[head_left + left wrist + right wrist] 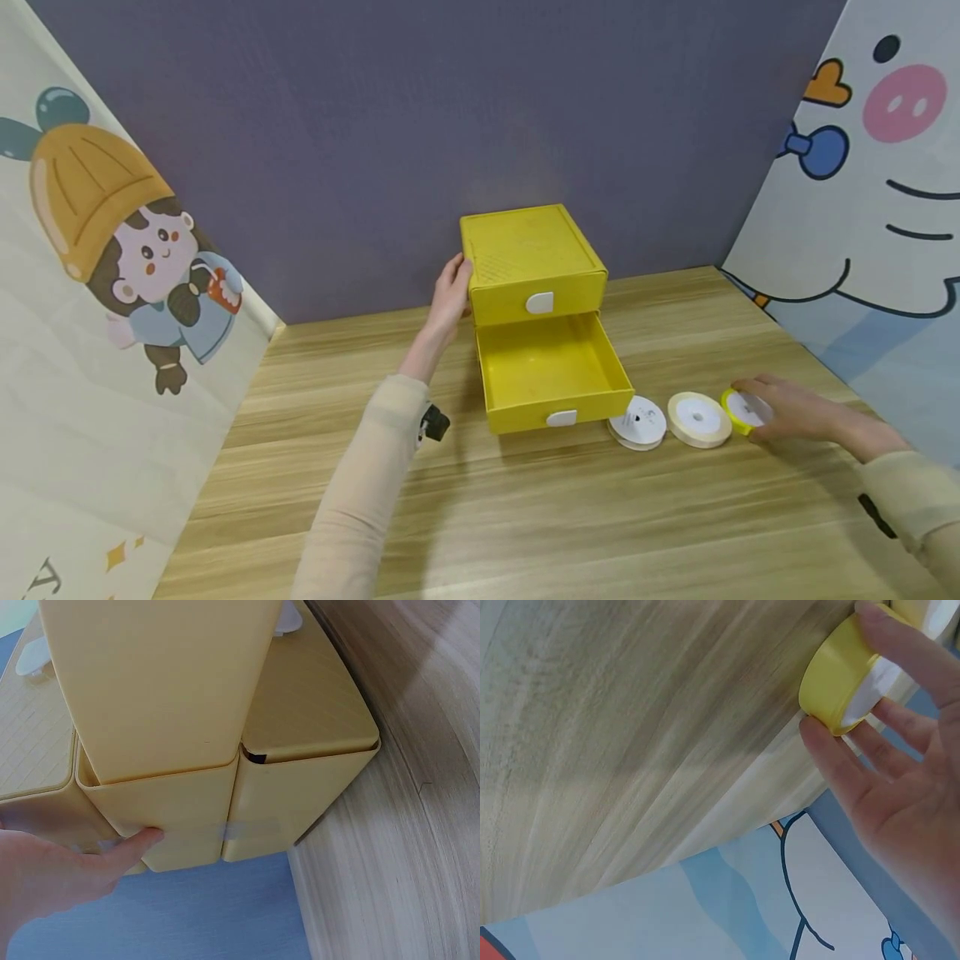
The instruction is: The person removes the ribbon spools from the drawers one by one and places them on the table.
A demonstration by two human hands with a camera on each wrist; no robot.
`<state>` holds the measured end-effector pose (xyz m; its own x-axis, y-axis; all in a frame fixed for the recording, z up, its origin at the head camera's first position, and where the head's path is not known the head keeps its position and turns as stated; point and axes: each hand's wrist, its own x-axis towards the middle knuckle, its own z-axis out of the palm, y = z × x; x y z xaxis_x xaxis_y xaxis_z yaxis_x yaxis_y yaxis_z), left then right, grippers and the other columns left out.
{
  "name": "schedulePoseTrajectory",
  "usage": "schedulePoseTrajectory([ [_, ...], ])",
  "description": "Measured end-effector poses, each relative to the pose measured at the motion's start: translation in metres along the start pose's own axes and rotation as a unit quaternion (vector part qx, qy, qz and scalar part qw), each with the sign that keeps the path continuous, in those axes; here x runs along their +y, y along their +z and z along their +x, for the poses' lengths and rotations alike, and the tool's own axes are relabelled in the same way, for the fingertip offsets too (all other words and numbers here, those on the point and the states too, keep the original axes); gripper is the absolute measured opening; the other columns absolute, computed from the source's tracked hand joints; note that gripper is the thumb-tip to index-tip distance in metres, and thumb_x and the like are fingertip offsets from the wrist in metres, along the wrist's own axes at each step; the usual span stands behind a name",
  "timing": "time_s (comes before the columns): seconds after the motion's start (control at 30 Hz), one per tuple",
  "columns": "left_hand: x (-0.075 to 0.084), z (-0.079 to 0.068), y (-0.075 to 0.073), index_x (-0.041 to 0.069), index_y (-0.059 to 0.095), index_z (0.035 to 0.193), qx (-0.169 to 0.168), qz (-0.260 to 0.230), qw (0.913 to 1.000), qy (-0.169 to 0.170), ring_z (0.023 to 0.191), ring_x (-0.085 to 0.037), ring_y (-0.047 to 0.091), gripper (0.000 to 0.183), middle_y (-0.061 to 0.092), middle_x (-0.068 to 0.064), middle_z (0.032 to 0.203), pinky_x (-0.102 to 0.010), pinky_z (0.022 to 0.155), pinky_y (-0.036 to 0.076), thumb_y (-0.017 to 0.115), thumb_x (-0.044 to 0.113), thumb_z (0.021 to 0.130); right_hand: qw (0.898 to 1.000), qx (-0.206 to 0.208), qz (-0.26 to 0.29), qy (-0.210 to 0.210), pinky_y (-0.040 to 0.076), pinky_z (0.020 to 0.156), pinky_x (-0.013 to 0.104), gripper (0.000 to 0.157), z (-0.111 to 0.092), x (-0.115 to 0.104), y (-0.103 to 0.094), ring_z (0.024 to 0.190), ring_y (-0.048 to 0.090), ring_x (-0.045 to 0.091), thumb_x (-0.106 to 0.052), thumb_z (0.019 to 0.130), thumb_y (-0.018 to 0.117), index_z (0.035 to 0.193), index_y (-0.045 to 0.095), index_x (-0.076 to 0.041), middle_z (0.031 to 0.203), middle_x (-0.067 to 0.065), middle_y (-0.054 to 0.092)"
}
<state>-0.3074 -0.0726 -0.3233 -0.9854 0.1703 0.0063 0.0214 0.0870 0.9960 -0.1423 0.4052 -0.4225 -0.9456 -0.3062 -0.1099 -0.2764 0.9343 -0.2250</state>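
A yellow drawer box (532,242) stands against the back wall with its middle drawer (555,358) pulled out and nothing inside. My left hand (452,293) rests on the box's left side; in the left wrist view a straight finger touches the side panel (180,817). To the right of the drawer, my right hand (797,410) holds a spool of yellow ribbon (836,671) by its rim, thumb on one edge and fingers on the opposite one. Beside that spool lie a cream ribbon spool (699,419) and a white ribbon spool (637,423), the latter close to the drawer's front corner.
The box stands on a wood-grain table (585,517). A dark blue-grey wall (360,150) rises behind it. Printed cartoon panels flank both sides, a child in a hat (157,250) at left and a pig-nosed figure (903,104) at right.
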Motion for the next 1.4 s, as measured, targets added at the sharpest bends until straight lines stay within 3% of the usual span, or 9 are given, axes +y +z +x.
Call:
schedulePoseTrajectory([
  [0.43,0.002,-0.001,0.001,0.023,0.022,0.159,0.004,0.000,1.0000,0.000,0.132,-0.023,0.044,0.061,0.028,0.001,0.164,-0.034,0.086,0.041,0.037,0.047,0.106,0.999,-0.023,0.013,0.024,0.049,0.083,0.064,0.088,-0.006,-0.007,-0.007,0.111,0.052,0.058,-0.027,0.066,0.088,0.134,0.048,0.011,0.128,0.042,0.048],
  [0.67,0.002,-0.001,-0.001,0.021,0.020,0.160,0.001,0.001,1.0000,0.004,0.134,-0.024,0.043,0.063,0.027,0.000,0.164,-0.036,0.088,0.041,0.037,0.049,0.105,0.993,0.071,-0.080,-0.046,0.053,0.082,0.057,0.069,-0.010,-0.051,-0.022,0.106,0.060,0.048,-0.025,0.075,0.085,0.129,0.055,0.005,0.122,0.030,0.059],
  [0.77,0.002,-0.001,-0.002,0.021,0.020,0.160,0.001,0.002,1.0000,0.007,0.132,-0.024,0.044,0.063,0.027,0.000,0.164,-0.035,0.087,0.040,0.036,0.049,0.105,0.987,0.110,-0.093,-0.075,0.056,0.073,0.042,0.056,-0.008,-0.083,-0.027,0.095,0.068,0.032,-0.028,0.078,0.083,0.121,0.062,0.001,0.110,0.017,0.068],
  [0.87,0.003,-0.001,-0.002,0.021,0.021,0.160,0.004,0.004,0.9999,0.009,0.131,-0.024,0.045,0.063,0.027,0.000,0.164,-0.034,0.085,0.040,0.036,0.049,0.106,0.986,0.118,-0.032,-0.111,0.054,0.063,0.028,0.043,-0.006,-0.113,-0.024,0.083,0.066,0.012,-0.028,0.082,0.080,0.115,0.066,-0.003,0.101,0.005,0.070],
  [0.97,0.003,-0.001,-0.002,0.022,0.022,0.159,0.006,0.002,0.9999,0.008,0.130,-0.024,0.045,0.062,0.028,0.000,0.164,-0.034,0.085,0.040,0.037,0.048,0.106,0.980,0.091,0.103,-0.147,0.052,0.060,0.021,0.031,-0.003,-0.141,-0.013,0.079,0.062,0.000,-0.023,0.089,0.075,0.112,0.067,-0.004,0.096,0.001,0.071],
  [1.07,0.003,0.000,-0.002,0.022,0.021,0.160,0.004,0.000,1.0000,0.004,0.132,-0.024,0.044,0.062,0.028,0.001,0.164,-0.037,0.089,0.041,0.037,0.049,0.106,0.949,0.017,0.275,-0.156,0.056,0.062,0.025,0.029,0.001,-0.165,-0.001,0.082,0.065,0.000,-0.018,0.097,0.065,0.117,0.064,0.003,0.100,0.008,0.071],
  [1.2,0.002,-0.001,-0.001,0.023,0.020,0.160,-0.001,-0.001,1.0000,-0.001,0.135,-0.024,0.042,0.063,0.026,0.001,0.164,-0.042,0.095,0.041,0.037,0.049,0.105,0.878,-0.087,0.466,-0.067,0.060,0.074,0.030,0.045,0.010,-0.192,0.008,0.089,0.069,0.011,-0.024,0.105,0.050,0.130,0.052,0.013,0.114,0.019,0.067],
  [1.33,0.001,-0.001,0.000,0.023,0.020,0.160,0.000,-0.002,1.0000,-0.001,0.133,-0.024,0.043,0.062,0.026,0.001,0.164,-0.044,0.097,0.041,0.037,0.049,0.106,0.814,-0.133,0.565,0.004,0.058,0.083,0.027,0.059,0.022,-0.209,0.012,0.093,0.069,0.013,-0.038,0.107,0.042,0.133,0.048,0.015,0.116,0.013,0.069],
  [1.4,0.000,-0.001,0.000,0.022,0.020,0.160,0.001,-0.002,1.0000,0.000,0.131,-0.024,0.044,0.062,0.026,0.001,0.164,-0.045,0.097,0.041,0.037,0.048,0.106,0.790,-0.152,0.594,0.021,0.058,0.086,0.027,0.063,0.028,-0.216,0.014,0.093,0.069,0.011,-0.044,0.106,0.040,0.131,0.050,0.013,0.112,0.007,0.070],
])
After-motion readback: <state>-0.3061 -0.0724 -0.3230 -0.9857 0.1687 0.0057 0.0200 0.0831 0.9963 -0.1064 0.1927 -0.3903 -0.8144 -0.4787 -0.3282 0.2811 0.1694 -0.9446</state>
